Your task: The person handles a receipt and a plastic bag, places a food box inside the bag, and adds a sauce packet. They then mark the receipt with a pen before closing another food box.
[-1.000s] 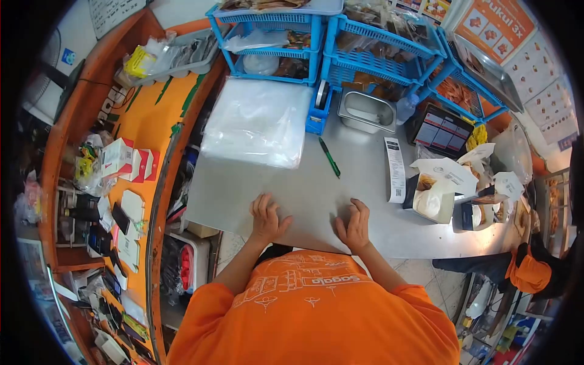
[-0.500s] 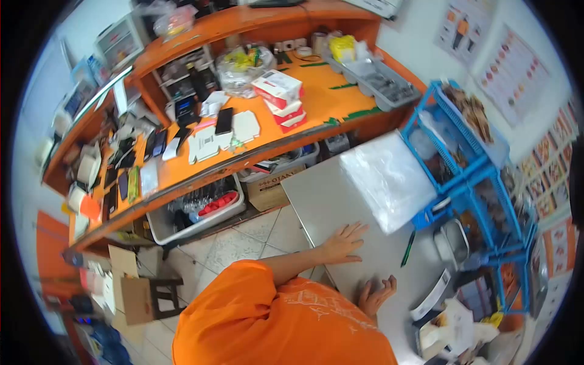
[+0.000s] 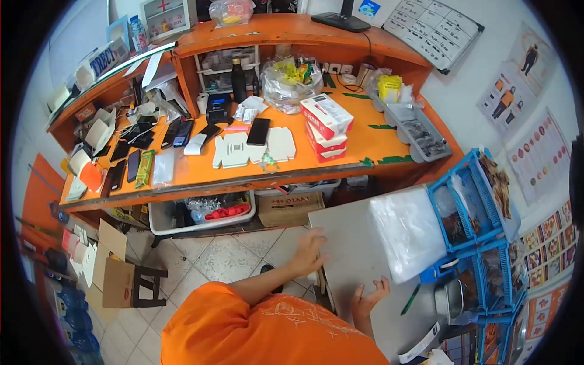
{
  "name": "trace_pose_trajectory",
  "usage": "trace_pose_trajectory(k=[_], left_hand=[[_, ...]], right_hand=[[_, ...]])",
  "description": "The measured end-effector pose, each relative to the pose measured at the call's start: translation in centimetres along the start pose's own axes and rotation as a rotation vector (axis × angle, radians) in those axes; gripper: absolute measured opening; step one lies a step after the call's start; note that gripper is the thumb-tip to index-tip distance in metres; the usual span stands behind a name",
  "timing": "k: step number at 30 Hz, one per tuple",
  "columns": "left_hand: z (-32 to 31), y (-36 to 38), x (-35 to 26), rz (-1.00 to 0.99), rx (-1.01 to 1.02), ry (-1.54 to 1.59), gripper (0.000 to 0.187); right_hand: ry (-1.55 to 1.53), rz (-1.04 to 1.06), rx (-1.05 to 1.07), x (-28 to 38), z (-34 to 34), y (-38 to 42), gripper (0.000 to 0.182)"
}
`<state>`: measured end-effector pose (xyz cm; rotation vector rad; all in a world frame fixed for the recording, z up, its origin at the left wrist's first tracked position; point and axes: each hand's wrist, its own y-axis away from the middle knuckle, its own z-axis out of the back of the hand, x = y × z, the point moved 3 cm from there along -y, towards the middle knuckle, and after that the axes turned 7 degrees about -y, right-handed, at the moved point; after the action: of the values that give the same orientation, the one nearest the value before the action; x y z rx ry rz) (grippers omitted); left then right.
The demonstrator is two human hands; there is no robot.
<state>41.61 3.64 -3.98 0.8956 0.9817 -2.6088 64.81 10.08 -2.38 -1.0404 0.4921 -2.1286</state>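
Observation:
My left hand [image 3: 308, 252] is open and empty, its fingers apart at the left edge of the grey metal table [image 3: 350, 243]. Over the same table, my right hand [image 3: 370, 296] is also open, with the fingers loosely curled and nothing in them. A green pen [image 3: 411, 300] lies a little to the right of that hand. Beyond both hands, a stack of clear plastic bags [image 3: 406, 234] rests flat on the table. A metal container [image 3: 449, 301] stands further right.
Blue plastic racks [image 3: 474, 213] line the table's right side. Ahead is an orange counter [image 3: 243, 173] bearing red-and-white boxes [image 3: 327, 115], phones [image 3: 258, 131] and flattened white cartons [image 3: 283, 143]. A white bin [image 3: 159, 222] sits under it. A dark stool [image 3: 148, 288] and open cardboard box [image 3: 115, 280] stand at left.
My view has tilted up and shifted, showing more of the counter and wall. My left hand has drawn back from over the table to its left edge. My right hand stays over the table.

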Motion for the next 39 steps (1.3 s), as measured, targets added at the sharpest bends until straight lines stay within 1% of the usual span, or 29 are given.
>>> trace_pose_trajectory(k=[1,2,3,4,6,7,8,9,10,11,12,15,16,17,18,20,21,24,26,29,30,31,32,33,34,36,37,38,39], left_hand=[[1.2,-0.3,1.6,-0.005,0.009,0.003,0.043],[2.8,-0.7,3.6,0.09,-0.057,-0.057,0.043],[4.3,-0.9,5.4,0.174,-0.111,-0.108,0.043],[5.5,-1.5,7.3,0.191,-0.163,-0.152,0.043],[7.0,-2.5,10.6,0.229,-0.234,-0.189,0.041],[7.9,-3.4,11.3,0.247,-0.225,-0.106,0.039],[8.2,-4.4,11.6,0.229,-0.227,-0.039,0.035],[8.0,-4.9,12.5,0.268,-0.176,-0.005,0.033],[7.4,-5.9,12.4,0.231,-0.118,0.023,0.033],[7.2,-6.7,12.3,0.229,-0.054,0.103,0.032],[7.0,-7.5,12.3,0.234,0.003,0.176,0.032],[5.3,-9.1,11.4,0.196,0.131,0.278,0.033],[4.5,-9.3,10.9,0.195,0.18,0.322,0.033],[3.8,-9.5,10.4,0.157,0.193,0.307,0.032],[3.3,-9.6,9.9,0.156,0.203,0.306,0.032],[2.1,-10.2,8.4,0.158,0.421,0.425,0.03],[1.2,-10.5,7.8,0.109,0.414,0.44,0.024],[-1.3,-11.7,5.3,-0.004,0.52,0.361,0.019],[-3.1,-13.3,2.7,-0.021,0.57,0.417,0.018],[-6.6,-16.3,-2.2,-0.398,0.588,0.301,0.026],[-7.5,-17.5,-4.0,-0.509,0.569,0.275,0.029],[-9.0,-18.2,-4.7,-0.516,0.57,0.273,0.029],[-10.9,-18.4,-4.9,-0.572,0.578,0.166,0.035],[-12.5,-18.7,-5.1,-0.622,0.583,0.059,0.041],[-13.7,-19.3,-5.2,-0.618,0.581,0.064,0.041],[-15.3,-21.5,-4.7,-0.19,0.539,0.44,0.052],[-13.8,-23.3,-6.2,-0.138,0.387,0.465,0.056],[-10.9,-25.2,-8.3,-0.086,0.237,0.485,0.061],[-9.0,-27.1,-10.4,-0.086,0.234,0.484,0.061]], right_hand=[[0.058,0.008,0.05,0.4,-1.5,-0.9,0.037],[0.062,-0.003,0.045,0.4,-2.9,-1.5,0.037],[0.015,0.069,0.076,0.3,-4.1,-1.9,0.035],[-0.007,0.121,0.078,0.2,-5.1,-2.2,0.033],[0.049,0.108,0.05,0.1,-6.2,-4.9,0.025],[0.04,0.025,0.059,0.0,-6.2,-7.1,0.011],[0.038,-0.051,0.023,-0.6,-5.8,-9.1,0.009],[0.145,-0.171,0.057,-2.3,-5.6,-10.7,0.019],[0.118,-0.258,0.041,-5.5,-5.2,-12.4,0.024],[0.066,-0.286,-0.368,-6.7,-4.3,-14.0,0.025],[0.218,-0.275,-0.493,-10.5,-3.5,-15.4,0.024],[0.331,-0.382,-0.622,-15.4,-0.1,-18.7,0.015],[0.291,-0.568,-0.296,-18.9,-0.7,-19.0,0.016],[0.237,-0.74,0.041,-20.2,-1.3,-19.0,0.026],[0.237,-0.75,0.039,-20.6,-1.4,-18.7,0.026],[0.473,-0.976,0.426,-17.7,-2.2,-20.0,0.05],[0.459,-0.977,0.441,-16.4,-2.4,-20.7,0.063],[0.418,-1.05,0.445,-17.1,-3.4,-20.6,0.059],[0.352,-1.051,0.451,-18.2,-3.5,-20.0,0.053],[0.341,-0.963,0.383,-20.0,-4.1,-19.2,0.038],[0.34,-0.965,0.378,-20.0,-3.9,-19.6,0.038],[0.406,-0.939,0.339,-19.4,-3.3,-20.5,0.031],[0.472,-0.914,0.3,-18.4,-2.5,-21.5,0.025],[0.405,-0.689,0.004,-16.3,-0.8,-23.3,0.018],[0.333,-0.451,-0.277,-13.8,1.5,-25.1,0.013],[0.095,-0.102,-0.447,-10.1,5.8,-28.5,0.023],[0.093,-0.1,-0.443,-8.7,7.6,-29.7,0.023],[-0.203,-0.251,-0.263,-7.7,8.6,-30.8,0.027],[-0.497,-0.395,-0.077,-6.5,9.2,-31.5,0.032]])
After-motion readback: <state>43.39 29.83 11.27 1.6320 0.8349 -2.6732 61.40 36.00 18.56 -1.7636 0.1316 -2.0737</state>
